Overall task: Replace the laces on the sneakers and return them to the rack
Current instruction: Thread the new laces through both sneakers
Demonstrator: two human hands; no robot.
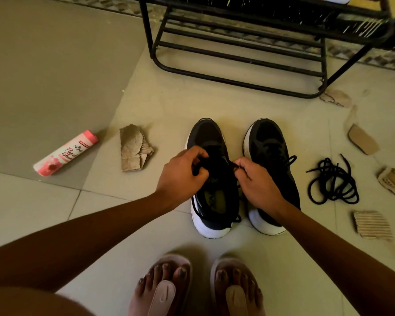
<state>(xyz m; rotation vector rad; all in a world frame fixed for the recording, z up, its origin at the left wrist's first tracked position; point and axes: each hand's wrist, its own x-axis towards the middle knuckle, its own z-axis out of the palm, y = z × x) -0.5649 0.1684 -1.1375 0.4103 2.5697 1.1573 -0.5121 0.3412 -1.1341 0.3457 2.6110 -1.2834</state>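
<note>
Right now your left hand (183,176) and right hand (258,182) both work over the left sneaker (211,179), fingers (197,156) pinched narrow on its black lace (232,164). That sneaker stands on the floor (169,106), toe toward the black rack (249,53) beyond it. Just beside it, on its right, stands the right sneaker (269,156), already laced. Farther right of the left sneaker lies a loose lace bundle (333,181); well to its left lie cardboard (134,148) and a pink bottle (65,152).

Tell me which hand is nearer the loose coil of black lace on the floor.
Right. The right hand works at the left sneaker, with the right sneaker between it and the loose lace; the left hand is farther left.
</note>
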